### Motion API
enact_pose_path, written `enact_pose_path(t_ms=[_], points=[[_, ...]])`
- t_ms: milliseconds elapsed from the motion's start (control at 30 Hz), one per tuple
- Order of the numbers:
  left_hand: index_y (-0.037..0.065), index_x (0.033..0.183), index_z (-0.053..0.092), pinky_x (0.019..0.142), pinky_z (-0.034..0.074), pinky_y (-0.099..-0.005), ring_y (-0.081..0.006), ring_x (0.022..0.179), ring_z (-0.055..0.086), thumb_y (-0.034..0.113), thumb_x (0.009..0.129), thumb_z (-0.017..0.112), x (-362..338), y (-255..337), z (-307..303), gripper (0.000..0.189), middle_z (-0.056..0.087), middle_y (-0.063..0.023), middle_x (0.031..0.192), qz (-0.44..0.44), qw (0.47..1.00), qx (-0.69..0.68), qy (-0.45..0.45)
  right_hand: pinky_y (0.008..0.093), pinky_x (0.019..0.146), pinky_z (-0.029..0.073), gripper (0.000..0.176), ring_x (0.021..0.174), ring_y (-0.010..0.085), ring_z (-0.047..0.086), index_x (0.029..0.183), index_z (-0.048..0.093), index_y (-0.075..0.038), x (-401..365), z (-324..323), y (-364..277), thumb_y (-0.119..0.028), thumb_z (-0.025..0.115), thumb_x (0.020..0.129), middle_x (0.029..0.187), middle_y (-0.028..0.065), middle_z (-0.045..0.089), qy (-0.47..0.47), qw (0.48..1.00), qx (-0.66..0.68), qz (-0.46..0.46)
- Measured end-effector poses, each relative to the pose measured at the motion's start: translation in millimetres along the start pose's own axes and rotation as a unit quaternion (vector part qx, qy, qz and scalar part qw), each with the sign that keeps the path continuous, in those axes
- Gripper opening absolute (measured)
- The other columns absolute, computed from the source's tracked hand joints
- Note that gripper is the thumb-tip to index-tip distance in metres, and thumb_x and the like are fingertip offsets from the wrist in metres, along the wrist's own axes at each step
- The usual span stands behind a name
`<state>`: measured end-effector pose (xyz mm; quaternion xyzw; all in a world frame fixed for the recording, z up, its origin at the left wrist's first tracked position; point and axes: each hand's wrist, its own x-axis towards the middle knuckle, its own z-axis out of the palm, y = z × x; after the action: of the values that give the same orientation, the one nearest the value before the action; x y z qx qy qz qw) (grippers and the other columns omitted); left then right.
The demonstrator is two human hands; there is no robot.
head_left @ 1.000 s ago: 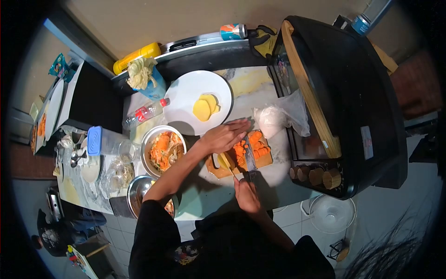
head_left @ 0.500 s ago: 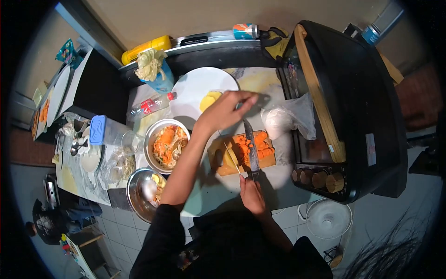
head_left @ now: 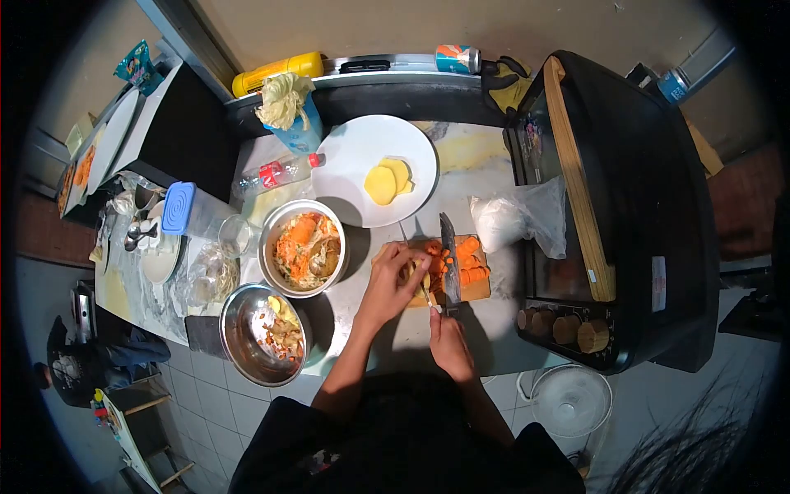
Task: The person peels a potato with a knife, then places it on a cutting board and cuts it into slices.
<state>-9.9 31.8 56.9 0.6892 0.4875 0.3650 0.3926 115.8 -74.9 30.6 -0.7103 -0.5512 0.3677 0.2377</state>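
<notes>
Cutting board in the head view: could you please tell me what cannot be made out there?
Knife handle: head view, enclosed by the right hand.
Yellowish piece: head view, mostly covered by the left hand.
Cutting board left end: head view, under the left hand.

Beige wall [head_left: 370,25], marble counter [head_left: 465,152] — grey tiled floor [head_left: 206,395]

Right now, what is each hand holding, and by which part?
The right hand grips the knife by its handle; the left hand holds a yellow vegetable piece on the cutting board, hold hidden.
</notes>
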Motion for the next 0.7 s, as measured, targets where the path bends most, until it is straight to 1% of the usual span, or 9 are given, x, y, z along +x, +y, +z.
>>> enact_pose_path(t_ms=[33, 100, 133, 267, 333, 433, 533, 633, 700], points=[[0.001, 0.095, 0.064, 0.061, 0.042, -0.0328, -0.0223, 0.07, 0.053, 0.011, 0.082, 0.066, -6, 0, -1, 0.017, 0.055, -0.0125, 0.086, 0.001, 1.0, 0.0, 0.0, 0.053, 0.066, 0.042, 0.052, 0.077, 0.0495, 0.054, 0.072, 0.057, 0.008, 1, -2, -1, -0.029, 0.031, 0.1, 0.072, 0.0316, 0.055, -0.006, 1.0, 0.012, 0.0], [0.002, 0.102, 0.064, 0.069, 0.046, -0.0328, -0.0247, 0.078, 0.056, 0.011, 0.078, 0.071, -16, 3, -3, 0.027, 0.055, -0.0128, 0.093, -0.002, 0.999, -0.031, 0.02, 0.0528, 0.065, 0.042, 0.052, 0.077, 0.0496, 0.054, 0.072, 0.056, 0.008, 1, -4, -1, -0.028, 0.031, 0.1, 0.072, 0.0316, 0.055, -0.007, 1.0, 0.029, -0.007], [0.003, 0.108, 0.063, 0.073, 0.048, -0.032, -0.0248, 0.081, 0.057, 0.01, 0.076, 0.073, -21, -5, -6, 0.035, 0.056, -0.0134, 0.101, 0.032, 0.999, 0.01, 0.006, 0.0526, 0.065, 0.041, 0.052, 0.076, 0.0497, 0.054, 0.072, 0.056, 0.008, 0, -4, 0, -0.028, 0.031, 0.1, 0.072, 0.0316, 0.054, -0.01, 0.999, 0.046, -0.014], [0.001, 0.11, 0.063, 0.074, 0.048, -0.03, -0.0229, 0.08, 0.059, 0.009, 0.076, 0.074, -30, -17, -6, 0.037, 0.059, -0.0144, 0.102, 0.084, 0.996, 0.014, 0.021, 0.0529, 0.065, 0.041, 0.051, 0.076, 0.0495, 0.054, 0.072, 0.056, 0.008, 0, -1, -1, -0.028, 0.032, 0.1, 0.072, 0.0317, 0.055, -0.012, 0.999, 0.046, -0.015], [-0.001, 0.111, 0.062, 0.075, 0.049, -0.0285, -0.0202, 0.08, 0.06, 0.008, 0.074, 0.076, -34, -24, -4, 0.041, 0.063, -0.0151, 0.101, -0.02, 0.999, -0.026, 0.01, 0.0537, 0.065, 0.041, 0.05, 0.076, 0.0494, 0.054, 0.072, 0.057, 0.008, -1, 3, 1, -0.027, 0.033, 0.1, 0.073, 0.0316, 0.055, -0.007, 1.0, 0.002, 0.007], [-0.002, 0.11, 0.063, 0.076, 0.05, -0.0283, -0.0188, 0.082, 0.06, 0.008, 0.072, 0.077, -36, -24, 1, 0.042, 0.065, -0.0141, 0.099, 0.009, 0.998, -0.036, 0.045, 0.0548, 0.067, 0.041, 0.049, 0.075, 0.0498, 0.055, 0.073, 0.057, 0.008, -4, 11, 4, -0.027, 0.035, 0.099, 0.074, 0.0314, 0.056, 0.016, 0.999, -0.031, 0.005], [-0.003, 0.11, 0.063, 0.075, 0.05, -0.0282, -0.0184, 0.08, 0.06, 0.008, 0.072, 0.078, -36, -30, 2, 0.042, 0.066, -0.0133, 0.101, -0.005, 0.998, -0.05, 0.049, 0.0541, 0.063, 0.045, 0.049, 0.073, 0.0494, 0.058, 0.075, 0.06, 0.007, -4, 13, -1, -0.031, 0.039, 0.099, 0.071, 0.0325, 0.058, 0.025, 0.998, -0.055, 0.019], [-0.004, 0.107, 0.064, 0.073, 0.05, -0.0276, -0.018, 0.077, 0.061, 0.007, 0.072, 0.078, -38, -34, 8, 0.04, 0.066, -0.0132, 0.099, 0.002, 0.996, -0.048, 0.075, 0.0568, 0.068, 0.042, 0.042, 0.076, 0.0509, 0.055, 0.077, 0.058, 0.006, -6, 8, -12, -0.026, 0.041, 0.098, 0.075, 0.032, 0.058, 0.005, 0.998, -0.037, 0.058], [-0.004, 0.107, 0.064, 0.073, 0.05, -0.0272, -0.0174, 0.077, 0.061, 0.007, 0.072, 0.077, -38, -33, 9, 0.039, 0.067, -0.0134, 0.098, -0.009, 0.996, -0.05, 0.076, 0.057, 0.068, 0.042, 0.042, 0.075, 0.0509, 0.055, 0.078, 0.058, 0.006, -6, 10, -13, -0.026, 0.041, 0.098, 0.075, 0.032, 0.058, 0.013, 0.998, -0.039, 0.057]])
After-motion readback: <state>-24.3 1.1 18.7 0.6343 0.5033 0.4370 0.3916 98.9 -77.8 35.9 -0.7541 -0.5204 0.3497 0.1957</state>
